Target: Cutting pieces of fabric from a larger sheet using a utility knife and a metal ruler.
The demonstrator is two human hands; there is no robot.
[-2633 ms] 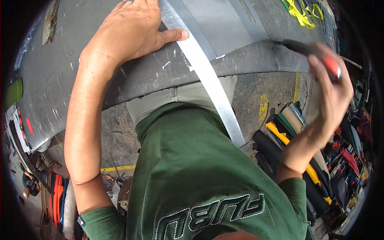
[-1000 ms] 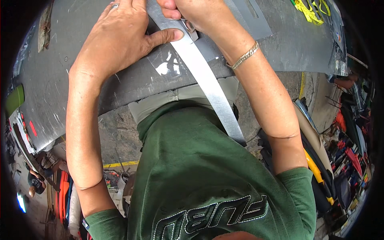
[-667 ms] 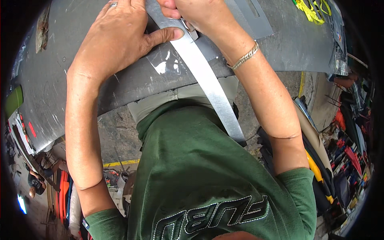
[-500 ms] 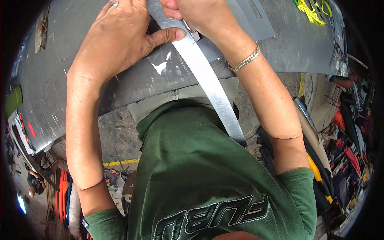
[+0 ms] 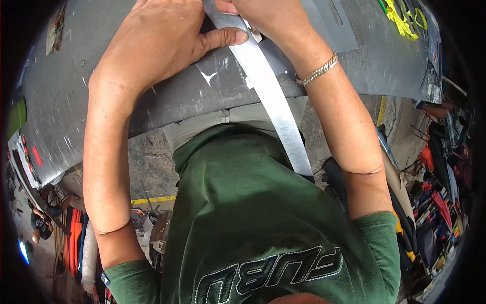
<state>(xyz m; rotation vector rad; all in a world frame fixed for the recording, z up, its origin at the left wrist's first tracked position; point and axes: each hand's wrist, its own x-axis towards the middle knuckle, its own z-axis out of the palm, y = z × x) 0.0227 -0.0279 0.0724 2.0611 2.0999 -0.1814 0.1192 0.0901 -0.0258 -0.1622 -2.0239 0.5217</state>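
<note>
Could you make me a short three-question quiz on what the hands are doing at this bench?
1. True or false: the left hand lies flat on the grey metal sheet, its thumb against the long shiny metal strip.
2. What is worn on the wrist of the right hand?
A. a watch
B. a chain bracelet
C. a glove
3. Fill in: the strip runs from between the hands down over the sheet's near edge toward the person's green ____.

Key
1. True.
2. B.
3. Shirt.
</note>
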